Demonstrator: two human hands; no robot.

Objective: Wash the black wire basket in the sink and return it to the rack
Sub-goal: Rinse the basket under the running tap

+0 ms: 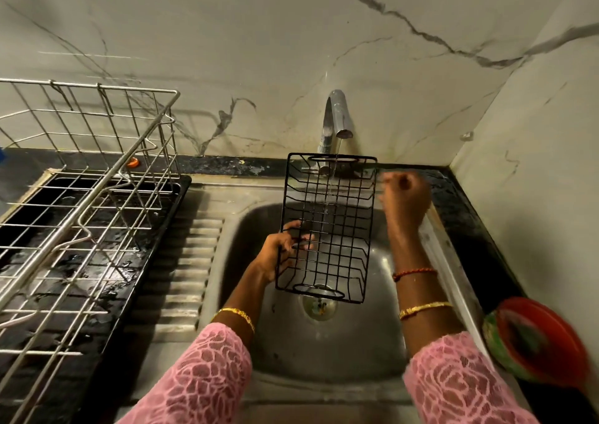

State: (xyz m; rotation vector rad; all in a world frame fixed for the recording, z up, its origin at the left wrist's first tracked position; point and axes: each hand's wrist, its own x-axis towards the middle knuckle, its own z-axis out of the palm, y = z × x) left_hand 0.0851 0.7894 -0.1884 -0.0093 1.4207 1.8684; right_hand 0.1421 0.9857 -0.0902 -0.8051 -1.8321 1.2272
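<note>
The black wire basket (337, 229) hangs over the steel sink (356, 342), tilted with its far end under the tap (338, 116). A thin stream of water falls from the tap through its grid. My left hand (285, 248) grips the basket's left rim about midway along. To the right of the basket's far corner, my right hand (403, 197) is blurred, fingers curled, apart from the wires; nothing shows in it. The steel dish rack (87, 177) stands on a black tray (107, 294) at the left.
A ribbed steel drainboard (181, 261) lies between the rack and the sink bowl. A red and green round object (538, 342) sits on the dark counter at the right. Marble walls close in behind and to the right.
</note>
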